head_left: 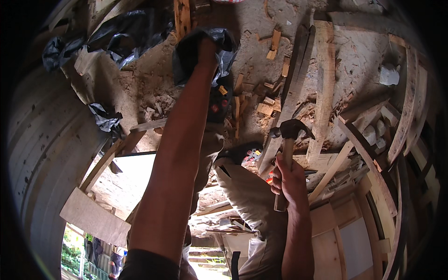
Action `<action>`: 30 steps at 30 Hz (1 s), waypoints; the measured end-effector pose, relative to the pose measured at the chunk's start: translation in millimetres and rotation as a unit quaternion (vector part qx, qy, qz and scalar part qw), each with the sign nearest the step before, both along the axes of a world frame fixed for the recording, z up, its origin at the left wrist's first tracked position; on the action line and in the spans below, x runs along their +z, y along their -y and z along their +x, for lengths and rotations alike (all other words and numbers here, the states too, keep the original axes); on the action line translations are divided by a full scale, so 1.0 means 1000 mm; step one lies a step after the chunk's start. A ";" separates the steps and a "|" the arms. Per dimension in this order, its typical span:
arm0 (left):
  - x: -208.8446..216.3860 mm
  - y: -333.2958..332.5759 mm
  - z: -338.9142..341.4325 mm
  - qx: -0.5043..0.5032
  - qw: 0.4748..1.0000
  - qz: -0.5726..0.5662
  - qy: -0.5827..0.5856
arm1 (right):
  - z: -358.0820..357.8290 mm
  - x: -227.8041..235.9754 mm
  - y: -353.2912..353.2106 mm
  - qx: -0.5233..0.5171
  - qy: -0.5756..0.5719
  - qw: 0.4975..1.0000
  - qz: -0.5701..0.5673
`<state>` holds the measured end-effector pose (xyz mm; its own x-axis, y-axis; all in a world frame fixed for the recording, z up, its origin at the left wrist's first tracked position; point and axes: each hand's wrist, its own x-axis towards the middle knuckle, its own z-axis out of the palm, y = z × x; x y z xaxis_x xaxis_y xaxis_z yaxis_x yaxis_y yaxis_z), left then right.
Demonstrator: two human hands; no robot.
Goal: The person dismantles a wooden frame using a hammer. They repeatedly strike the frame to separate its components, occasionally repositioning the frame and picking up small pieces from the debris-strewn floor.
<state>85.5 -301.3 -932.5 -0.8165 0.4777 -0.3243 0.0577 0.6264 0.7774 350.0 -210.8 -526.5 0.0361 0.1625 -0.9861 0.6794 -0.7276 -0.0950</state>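
Note:
My left arm stretches far forward, and my left hand (pixel 206 50) reaches into the mouth of a black plastic bag (pixel 227 58) on the dirt floor. The bag's dark inside hides the fingers, so what they touch cannot be made out. Closer to me on the right, my right hand (pixel 292 182) is closed round the wooden handle of a claw hammer (pixel 293 129). The hammer's dark head points up and away from me, with its claw to the right. Below it are my trousered legs and a dark shoe (pixel 242 154).
Long planks (pixel 322 88) lie on the ground ahead to the right, among scattered wood offcuts (pixel 265 108). More black plastic sheeting (pixel 133 39) lies at the far left. Stacked timber (pixel 368 144) rises on the right. Corrugated metal (pixel 51 140) walls the left side.

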 end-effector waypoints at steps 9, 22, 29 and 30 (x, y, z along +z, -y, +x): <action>0.102 -0.017 0.004 0.329 0.889 0.239 0.209 | -0.001 0.006 0.012 0.013 0.007 0.999 0.032; 0.346 0.049 0.031 0.356 0.804 0.316 0.356 | 0.022 0.067 0.071 0.026 -0.034 0.997 0.061; 0.548 0.043 0.031 0.313 0.662 0.551 0.400 | 0.085 0.145 0.094 0.254 -0.058 0.957 0.128; 0.574 0.042 0.035 0.308 0.663 0.555 0.396 | 0.088 0.167 0.091 0.322 -0.058 0.932 0.158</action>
<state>120.2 -343.4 -358.7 -0.7507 0.4360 -0.4963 -0.6460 -0.6421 0.4129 438.3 -302.1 -359.9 -0.2728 0.3964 -0.8766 0.9372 -0.0965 -0.3353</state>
